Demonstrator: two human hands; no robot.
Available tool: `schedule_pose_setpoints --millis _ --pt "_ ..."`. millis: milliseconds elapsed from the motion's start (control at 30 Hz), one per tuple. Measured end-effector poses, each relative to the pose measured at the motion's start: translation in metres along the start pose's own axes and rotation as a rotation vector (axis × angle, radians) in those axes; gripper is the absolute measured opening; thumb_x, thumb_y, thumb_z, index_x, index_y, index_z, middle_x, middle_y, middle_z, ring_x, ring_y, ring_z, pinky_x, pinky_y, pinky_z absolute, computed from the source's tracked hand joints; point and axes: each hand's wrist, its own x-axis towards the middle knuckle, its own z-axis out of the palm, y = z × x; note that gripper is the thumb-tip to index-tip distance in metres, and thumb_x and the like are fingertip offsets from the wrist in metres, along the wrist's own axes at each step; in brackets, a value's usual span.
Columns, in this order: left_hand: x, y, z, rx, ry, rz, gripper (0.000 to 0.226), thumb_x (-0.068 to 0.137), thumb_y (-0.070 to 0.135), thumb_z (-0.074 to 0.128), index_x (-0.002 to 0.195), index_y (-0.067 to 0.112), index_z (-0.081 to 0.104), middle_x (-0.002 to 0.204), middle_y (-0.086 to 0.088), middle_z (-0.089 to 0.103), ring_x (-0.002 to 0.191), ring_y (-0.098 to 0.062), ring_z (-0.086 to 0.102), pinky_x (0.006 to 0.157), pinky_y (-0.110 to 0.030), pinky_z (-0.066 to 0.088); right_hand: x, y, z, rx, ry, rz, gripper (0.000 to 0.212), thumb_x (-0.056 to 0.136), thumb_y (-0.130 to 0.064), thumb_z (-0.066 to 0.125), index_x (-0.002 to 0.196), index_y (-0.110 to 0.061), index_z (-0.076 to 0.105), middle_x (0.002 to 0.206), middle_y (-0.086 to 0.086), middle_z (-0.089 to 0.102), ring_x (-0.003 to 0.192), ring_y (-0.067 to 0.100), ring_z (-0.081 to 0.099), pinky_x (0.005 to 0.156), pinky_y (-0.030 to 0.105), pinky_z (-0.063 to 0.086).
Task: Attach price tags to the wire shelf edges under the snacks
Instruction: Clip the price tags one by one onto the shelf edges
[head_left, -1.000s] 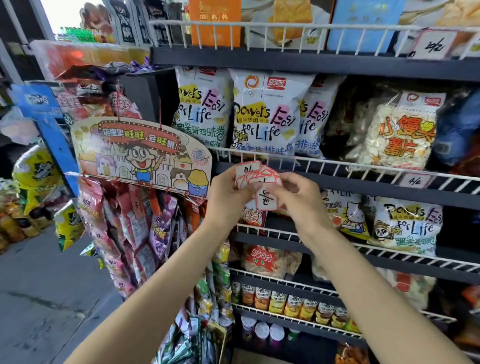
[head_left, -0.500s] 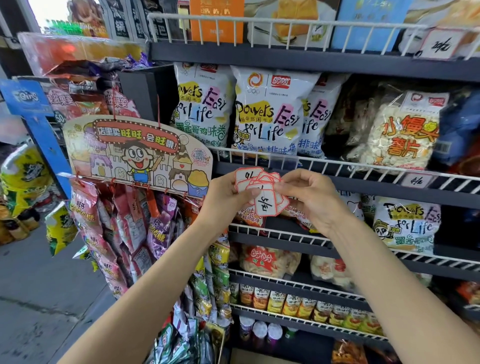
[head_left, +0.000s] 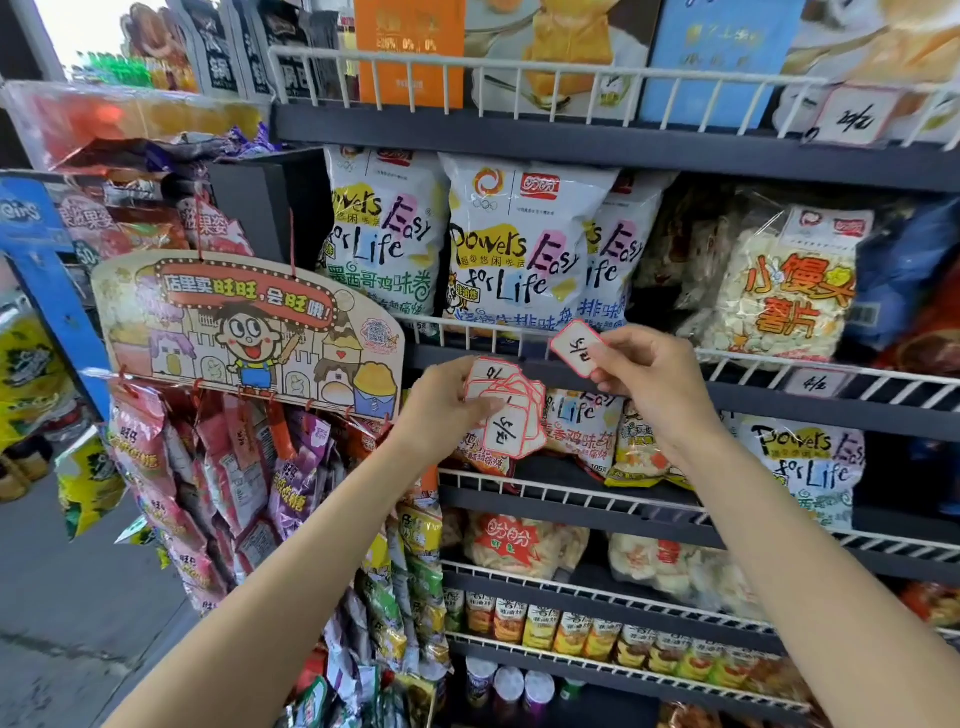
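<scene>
My left hand (head_left: 441, 402) grips a fanned stack of red-bordered white price tags (head_left: 506, 410) in front of the dark shelf front. My right hand (head_left: 641, 371) pinches a single price tag (head_left: 576, 347) and holds it up against the white wire shelf edge (head_left: 498, 332), just below the white snack bags (head_left: 511, 244). Two tags hang on wire edges to the right: one (head_left: 815, 383) on the same shelf and one (head_left: 857, 117) on the top shelf.
A cartoon cardboard sign (head_left: 244, 332) with hanging snack strips (head_left: 218, 467) sits left of the shelves. Lower wire shelves (head_left: 571, 491) hold more snack bags and small cans (head_left: 582, 631). A blue stand (head_left: 41, 280) and grey floor (head_left: 57, 597) lie at far left.
My right hand has pulled one tag off the stack and lifted it up and right to the wire edge. My left hand stays with the stack, slightly lower.
</scene>
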Motion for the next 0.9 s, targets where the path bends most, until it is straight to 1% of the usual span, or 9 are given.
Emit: schedule_pose_setpoints --millis 133,300,433,533,600,633,700,800,900 --pt "0.026 0.008 0.015 0.038 -0.072 -0.051 0.062 0.086 0.005 0.064 0.142 0.011 0.038 0.115 -0.008 0.067 0.101 -0.023 0.065 0.088 -0.039 0.053 0.021 -0.002 0.001 -0.393 0.044 -0.223 0.011 0.089 -0.007 0.06 0.089 -0.015 0.068 0.076 -0.003 0.065 0.068 0.005 0.06 0.063 0.018 0.048" --pt "0.04 0.009 0.024 -0.045 -0.116 -0.085 0.051 0.087 0.0 0.061 0.135 0.008 0.046 0.102 -0.004 0.066 0.097 -0.024 0.066 0.073 -0.023 0.055 0.035 0.001 0.002 -0.828 0.074 -0.451 0.016 0.091 -0.018 0.058 0.1 -0.015 0.071 0.091 0.0 0.067 0.082 0.015 0.06 0.069 0.03 0.048" --pt "0.04 0.005 0.031 -0.068 -0.117 -0.081 0.071 0.086 0.0 0.062 0.147 0.008 0.026 0.107 -0.008 0.067 0.099 -0.022 0.065 0.09 -0.041 0.053 0.038 0.002 0.003 -0.958 0.066 -0.563 0.024 0.095 -0.021 0.051 0.11 -0.015 0.069 0.098 0.006 0.066 0.095 0.022 0.058 0.068 0.031 0.045" --pt "0.038 0.001 0.033 -0.04 -0.126 -0.058 0.076 0.087 0.002 0.062 0.149 0.014 0.02 0.098 -0.004 0.069 0.094 -0.019 0.066 0.089 -0.04 0.054 0.039 0.002 0.005 -0.994 0.105 -0.639 0.022 0.094 -0.023 0.054 0.106 -0.014 0.07 0.097 0.005 0.068 0.095 0.022 0.058 0.064 0.029 0.044" --pt "0.036 -0.002 0.032 0.023 -0.127 -0.051 0.076 0.087 0.004 0.063 0.149 0.018 0.02 0.093 -0.001 0.07 0.082 -0.008 0.066 0.082 -0.032 0.056 0.041 0.001 0.006 -0.998 0.129 -0.688 0.018 0.091 -0.021 0.058 0.099 -0.013 0.071 0.093 0.003 0.07 0.09 0.022 0.06 0.061 0.027 0.042" --pt "0.034 -0.002 0.03 0.063 -0.128 -0.041 0.074 0.087 0.004 0.062 0.148 0.021 0.023 0.083 0.002 0.068 0.067 0.002 0.061 0.071 -0.024 0.055 0.041 0.002 0.007 -1.003 0.131 -0.706 0.015 0.09 -0.019 0.06 0.096 -0.013 0.072 0.09 0.003 0.071 0.087 0.022 0.06 0.059 0.026 0.041" --pt "0.03 -0.003 0.026 0.131 -0.127 -0.015 0.07 0.087 0.003 0.062 0.145 0.026 0.029 0.065 0.007 0.059 0.041 0.003 0.044 0.048 -0.012 0.038 0.044 0.003 0.01 -1.028 0.117 -0.73 0.013 0.088 -0.018 0.061 0.091 -0.012 0.072 0.087 0.003 0.071 0.085 0.022 0.061 0.057 0.025 0.04" --pt "0.024 -0.003 0.019 0.225 -0.133 0.002 0.072 0.087 0.002 0.061 0.145 0.029 0.031 0.072 -0.01 0.062 0.038 -0.006 0.031 0.038 -0.013 0.027 0.048 0.008 0.015 -1.057 0.067 -0.702 0.015 0.09 -0.019 0.059 0.092 -0.012 0.072 0.089 0.004 0.07 0.09 0.022 0.06 0.059 0.03 0.044" --pt "0.023 -0.003 0.014 0.304 -0.152 0.011 0.074 0.087 0.002 0.061 0.147 0.03 0.026 0.084 -0.004 0.059 0.04 -0.009 0.03 0.036 -0.011 0.025 0.049 0.015 0.019 -1.026 0.073 -0.651 0.015 0.09 -0.019 0.059 0.094 -0.011 0.072 0.097 0.004 0.065 0.098 0.021 0.056 0.067 0.033 0.046"
